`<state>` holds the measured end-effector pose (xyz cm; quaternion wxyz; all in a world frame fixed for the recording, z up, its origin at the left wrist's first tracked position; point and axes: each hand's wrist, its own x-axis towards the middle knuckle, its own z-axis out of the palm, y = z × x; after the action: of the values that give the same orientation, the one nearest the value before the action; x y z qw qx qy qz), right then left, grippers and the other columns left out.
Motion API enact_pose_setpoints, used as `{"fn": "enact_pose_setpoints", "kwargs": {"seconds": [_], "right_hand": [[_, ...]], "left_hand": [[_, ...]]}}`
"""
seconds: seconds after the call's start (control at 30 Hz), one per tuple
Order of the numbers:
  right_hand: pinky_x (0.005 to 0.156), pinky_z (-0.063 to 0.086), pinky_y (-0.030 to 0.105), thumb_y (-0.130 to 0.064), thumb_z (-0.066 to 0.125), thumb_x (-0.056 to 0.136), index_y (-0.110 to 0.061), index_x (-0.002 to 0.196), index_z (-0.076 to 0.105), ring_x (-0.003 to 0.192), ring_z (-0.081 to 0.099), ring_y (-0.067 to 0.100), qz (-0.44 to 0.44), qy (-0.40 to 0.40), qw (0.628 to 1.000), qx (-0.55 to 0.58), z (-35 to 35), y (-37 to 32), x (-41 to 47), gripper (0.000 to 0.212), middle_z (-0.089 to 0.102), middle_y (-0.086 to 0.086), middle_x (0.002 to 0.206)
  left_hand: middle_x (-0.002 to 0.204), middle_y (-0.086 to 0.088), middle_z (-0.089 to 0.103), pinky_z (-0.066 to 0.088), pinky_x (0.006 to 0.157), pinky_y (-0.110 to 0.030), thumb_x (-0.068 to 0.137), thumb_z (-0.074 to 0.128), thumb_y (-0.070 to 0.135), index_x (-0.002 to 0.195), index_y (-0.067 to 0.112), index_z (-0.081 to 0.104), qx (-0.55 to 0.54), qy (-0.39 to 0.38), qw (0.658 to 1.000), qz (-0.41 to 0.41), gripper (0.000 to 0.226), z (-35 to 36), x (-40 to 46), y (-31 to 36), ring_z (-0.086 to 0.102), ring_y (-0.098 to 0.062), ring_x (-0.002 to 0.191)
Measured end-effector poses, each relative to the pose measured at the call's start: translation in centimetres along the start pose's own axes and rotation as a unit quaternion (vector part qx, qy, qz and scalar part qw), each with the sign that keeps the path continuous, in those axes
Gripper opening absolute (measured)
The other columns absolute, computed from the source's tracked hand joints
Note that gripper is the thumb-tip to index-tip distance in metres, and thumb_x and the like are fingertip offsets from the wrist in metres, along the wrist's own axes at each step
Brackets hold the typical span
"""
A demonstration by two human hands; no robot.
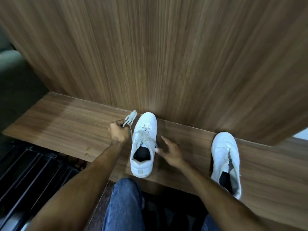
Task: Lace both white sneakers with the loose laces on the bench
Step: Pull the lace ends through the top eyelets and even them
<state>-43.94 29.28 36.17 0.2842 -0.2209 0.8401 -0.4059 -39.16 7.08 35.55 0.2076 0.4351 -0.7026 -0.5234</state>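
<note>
One white sneaker (143,144) stands on the wooden bench (66,124), toe against the back panel, with a pale lace (144,137) crisscrossed through its eyelets. My left hand (118,131) is a fist gripping a bunch of lace (130,118) just left of the shoe's toe. My right hand (171,153) is at the shoe's right side, index finger stretched out, thumb touching a lace end near the collar. A second white sneaker (226,160) lies further right on the bench, with no lace visible in it.
A tall wood-grain panel (166,55) rises directly behind the bench. My knees in blue jeans (125,205) are below the bench's front edge. A dark slatted surface (33,172) lies at the lower left.
</note>
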Motion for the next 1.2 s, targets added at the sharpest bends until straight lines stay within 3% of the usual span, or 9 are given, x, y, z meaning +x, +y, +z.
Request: {"fn": "enact_pose_setpoints", "kwargs": {"seconds": [0.07, 0.23, 0.4, 0.6, 0.8, 0.9, 1.03, 1.1, 1.2], "right_hand": [[0.112, 0.026, 0.027, -0.031, 0.067, 0.089, -0.012, 0.141, 0.046, 0.138, 0.036, 0.022, 0.003, 0.045, 0.997, -0.068, -3.2, 1.5, -1.7, 0.059, 0.042, 0.008, 0.148], [0.108, 0.034, 0.034, -0.034, 0.063, 0.089, -0.016, 0.130, 0.058, 0.133, 0.042, 0.029, 0.035, 0.160, 0.948, -0.272, -12.2, 6.5, -6.3, 0.045, 0.049, 0.011, 0.140], [0.114, 0.026, 0.035, -0.046, 0.068, 0.084, -0.012, 0.152, 0.021, 0.145, 0.020, 0.030, 0.210, 0.139, 0.961, -0.115, -14.5, 11.2, -9.7, 0.089, 0.027, 0.014, 0.156], [0.112, 0.028, 0.035, -0.055, 0.066, 0.081, -0.017, 0.154, 0.012, 0.142, 0.027, 0.034, 0.210, 0.143, 0.961, -0.114, -10.7, 11.1, -11.0, 0.098, 0.017, 0.016, 0.157], [0.112, 0.031, 0.039, -0.067, 0.058, 0.079, -0.023, 0.154, 0.008, 0.142, 0.027, 0.034, 0.174, 0.076, 0.968, -0.162, -6.5, 8.6, -9.8, 0.100, 0.012, 0.011, 0.160], [0.107, 0.039, 0.039, -0.061, 0.067, 0.075, -0.015, 0.146, 0.034, 0.130, 0.046, 0.030, 0.133, 0.063, 0.988, -0.055, -6.0, 6.8, -9.3, 0.091, 0.041, 0.012, 0.144], [0.101, 0.046, 0.042, -0.013, 0.068, 0.088, -0.012, 0.127, 0.053, 0.109, 0.056, 0.016, 0.078, 0.157, 0.961, 0.214, -8.5, 5.8, -8.7, 0.042, 0.059, 0.006, 0.125], [0.085, 0.052, 0.039, -0.014, 0.059, 0.091, -0.026, 0.120, 0.057, 0.096, 0.064, 0.013, 0.076, 0.134, 0.924, 0.350, -10.8, 4.7, -9.3, 0.031, 0.069, -0.002, 0.109], [0.068, 0.050, 0.031, -0.007, 0.058, 0.089, -0.023, 0.111, 0.062, 0.075, 0.066, 0.011, 0.030, 0.139, 0.895, 0.423, -14.0, 3.3, -9.9, 0.027, 0.072, -0.001, 0.091]], "left_hand": [[0.057, 0.010, 0.066, 0.050, 0.066, -0.029, 0.077, 0.063, 0.000, 0.060, 0.025, 0.071, -0.015, -0.030, 0.998, 0.055, 0.031, 0.5, -2.5, 2.6, 0.062, -0.015, 0.061], [0.068, 0.001, 0.069, 0.049, 0.067, -0.023, 0.082, 0.058, -0.007, 0.078, 0.011, 0.075, -0.007, -0.121, 0.980, 0.155, 0.024, 4.1, -9.0, 6.2, 0.058, -0.001, 0.062], [0.061, 0.000, 0.069, 0.043, 0.055, -0.017, 0.081, 0.060, 0.003, 0.078, 0.014, 0.076, 0.044, -0.178, 0.968, 0.173, 0.020, 8.3, -14.5, 6.4, 0.060, -0.008, 0.056], [0.061, 0.012, 0.068, 0.057, 0.059, -0.033, 0.074, 0.063, 0.035, 0.073, 0.051, 0.069, 0.106, -0.221, 0.959, 0.141, 0.017, 10.4, -16.6, 3.2, 0.069, -0.019, 0.065], [0.072, 0.005, 0.073, 0.055, 0.068, -0.031, 0.081, 0.070, 0.005, 0.079, 0.020, 0.077, 0.002, -0.225, 0.968, 0.115, 0.017, 9.6, -16.9, 5.1, 0.063, -0.009, 0.065], [0.078, -0.008, 0.071, 0.050, 0.069, -0.030, 0.081, 0.070, -0.002, 0.086, 0.005, 0.075, -0.078, -0.257, 0.962, 0.056, 0.010, 9.4, -17.0, 7.4, 0.061, -0.016, 0.068], [0.075, -0.008, 0.069, 0.055, 0.060, -0.024, 0.082, 0.069, -0.004, 0.089, 0.002, 0.072, -0.117, -0.339, 0.934, 0.015, 0.010, 9.9, -17.4, 10.5, 0.063, -0.015, 0.063], [0.070, -0.006, 0.068, 0.054, 0.053, -0.022, 0.085, 0.069, 0.001, 0.089, 0.004, 0.070, -0.086, -0.391, 0.916, 0.010, 0.005, 10.3, -17.5, 11.5, 0.064, -0.011, 0.057], [0.071, -0.005, 0.066, 0.049, 0.051, -0.020, 0.091, 0.066, 0.018, 0.095, 0.001, 0.071, 0.034, -0.426, 0.901, 0.075, 0.018, 11.2, -17.4, 12.3, 0.059, -0.010, 0.056]]}}
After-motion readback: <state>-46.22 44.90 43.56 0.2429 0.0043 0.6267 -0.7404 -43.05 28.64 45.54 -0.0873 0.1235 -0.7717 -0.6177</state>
